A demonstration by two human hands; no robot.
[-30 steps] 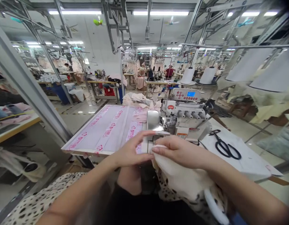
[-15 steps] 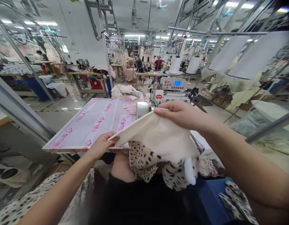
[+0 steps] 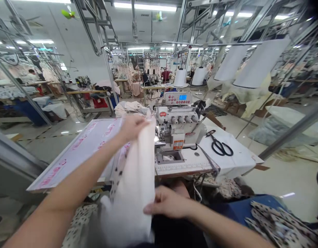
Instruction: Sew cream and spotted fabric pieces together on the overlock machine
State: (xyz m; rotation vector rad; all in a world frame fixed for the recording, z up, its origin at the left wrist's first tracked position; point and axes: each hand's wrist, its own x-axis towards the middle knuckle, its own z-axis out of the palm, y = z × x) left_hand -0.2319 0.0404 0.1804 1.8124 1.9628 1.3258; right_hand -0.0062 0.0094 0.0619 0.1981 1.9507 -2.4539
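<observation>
My left hand (image 3: pixel 131 126) is raised over the table and is closed on the top edge of a cream fabric piece (image 3: pixel 138 179) with a spotted lining. The cloth hangs down from it toward my lap. My right hand (image 3: pixel 168 204) is low near my lap and pinches the lower side edge of the same cloth. Behind the cloth stands a white overlock sewing machine (image 3: pixel 178 122) with a control panel on top.
Black scissors (image 3: pixel 219 146) lie on the white table top (image 3: pixel 233 160) right of the machine. A board with pink printed tape (image 3: pixel 78 148) extends left. Spotted fabric pieces (image 3: pixel 275 220) lie at lower right. Large thread cones and other workstations stand behind.
The cloth was first at the machine, then spread between both hands; now my left hand has lifted its edge high and my right hand has dropped low, so it hangs vertically.
</observation>
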